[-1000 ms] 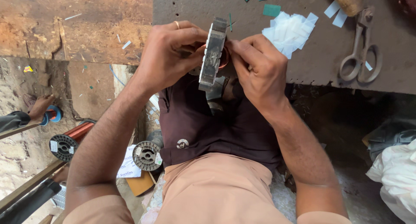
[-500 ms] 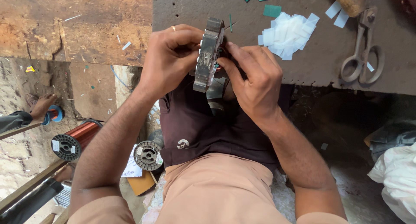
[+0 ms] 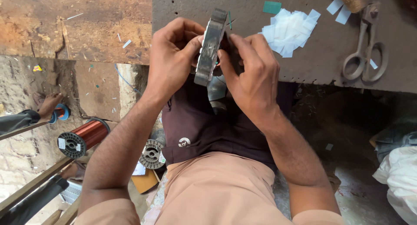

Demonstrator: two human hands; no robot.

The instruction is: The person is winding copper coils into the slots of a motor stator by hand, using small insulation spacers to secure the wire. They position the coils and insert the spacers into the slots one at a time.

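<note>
- Head view: both hands hold up a flat grey metal ring with toothed edges (image 3: 210, 49), turned on its thin edge so we see its side.
- The left hand (image 3: 173, 60) has its fingers curled around the ring's left face, with the thumb pressed on the near side. This grip looks like it keeps the ring from tipping.
- The right hand (image 3: 252, 73) wraps the right face. Its fingertips push at something small on that hidden side, maybe a slip of paper, but I cannot tell for sure.
- The ring's long way runs from near the chest up toward the dark grey metal table top (image 3: 304, 68). Its top end leans a little to the right.
- Just past the right fingers lies a pile of small white paper slips (image 3: 289, 31), close enough to grab.
- Farther right of those fingers rest big old metal scissors (image 3: 365, 55), flat on the table.
- Down below the left arm sits a spool of copper-coloured wire (image 3: 82, 138).
</note>
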